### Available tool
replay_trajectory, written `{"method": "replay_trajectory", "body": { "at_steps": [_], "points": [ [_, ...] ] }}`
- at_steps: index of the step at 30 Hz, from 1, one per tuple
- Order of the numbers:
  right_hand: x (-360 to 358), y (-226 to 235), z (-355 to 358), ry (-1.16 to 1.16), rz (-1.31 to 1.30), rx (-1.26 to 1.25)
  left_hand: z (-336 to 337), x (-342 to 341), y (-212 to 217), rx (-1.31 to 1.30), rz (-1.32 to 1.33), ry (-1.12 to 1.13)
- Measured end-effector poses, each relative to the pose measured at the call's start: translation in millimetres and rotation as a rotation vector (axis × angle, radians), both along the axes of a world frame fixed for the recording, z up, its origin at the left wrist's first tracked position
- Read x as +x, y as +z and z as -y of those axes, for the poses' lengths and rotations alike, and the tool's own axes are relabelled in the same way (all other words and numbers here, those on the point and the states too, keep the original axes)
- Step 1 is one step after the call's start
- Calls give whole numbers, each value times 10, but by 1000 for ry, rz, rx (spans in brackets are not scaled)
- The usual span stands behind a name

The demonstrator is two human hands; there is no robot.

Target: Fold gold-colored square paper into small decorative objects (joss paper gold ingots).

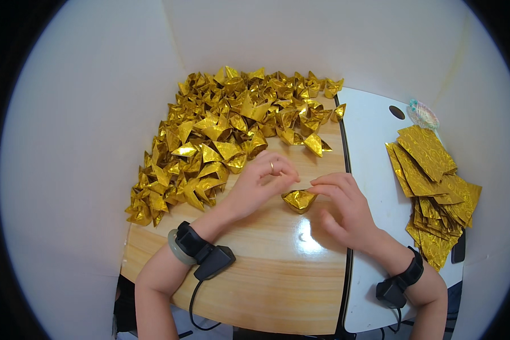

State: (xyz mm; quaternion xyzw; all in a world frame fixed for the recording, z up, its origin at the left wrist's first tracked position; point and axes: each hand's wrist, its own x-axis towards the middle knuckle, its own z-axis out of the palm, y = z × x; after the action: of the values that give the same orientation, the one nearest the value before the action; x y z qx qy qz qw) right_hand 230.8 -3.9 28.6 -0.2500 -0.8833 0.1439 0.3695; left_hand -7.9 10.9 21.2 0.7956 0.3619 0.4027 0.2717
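Note:
A small folded gold paper ingot point(299, 200) sits on the wooden tabletop between my hands. My right hand point(345, 207) is at its right end, with fingertips touching the upper right tip. The right thumb is held apart from the fingers, and that hand grips nothing. Just above and left of the ingot is my left hand point(269, 180), a ring on one finger. Its thumb and fingertips come together in a pinch, with no paper showing between them. Beyond the left hand spreads a large heap of finished gold paper ingots point(209, 133).
On the white table point(374, 215) at the right lies a stack of patterned gold paper sheets point(436, 192). A dark phone-like object point(458, 249) shows beside it. Behind the sheets is a clear, shell-shaped dish point(423, 115). A dark seam separates the two tables; pale panels rise around them.

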Motion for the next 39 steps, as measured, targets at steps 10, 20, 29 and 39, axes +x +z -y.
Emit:
{"method": "replay_trajectory", "body": {
  "at_steps": [10, 20, 29, 39],
  "points": [
    [-23, -33, -36, -56, 204, 115, 46, -46, 82, 299, -302, -99],
    [-28, -16, -28, -65, 101, 81, 61, -25, 108, 313, -185, -108],
    [-28, -42, -76, -70, 192, 116, 36, -43, 85, 310, -296, -157],
    [12, -112, -62, -155, -108, -79, -38, -88, 323, 19, 448, 516]
  ]
}}
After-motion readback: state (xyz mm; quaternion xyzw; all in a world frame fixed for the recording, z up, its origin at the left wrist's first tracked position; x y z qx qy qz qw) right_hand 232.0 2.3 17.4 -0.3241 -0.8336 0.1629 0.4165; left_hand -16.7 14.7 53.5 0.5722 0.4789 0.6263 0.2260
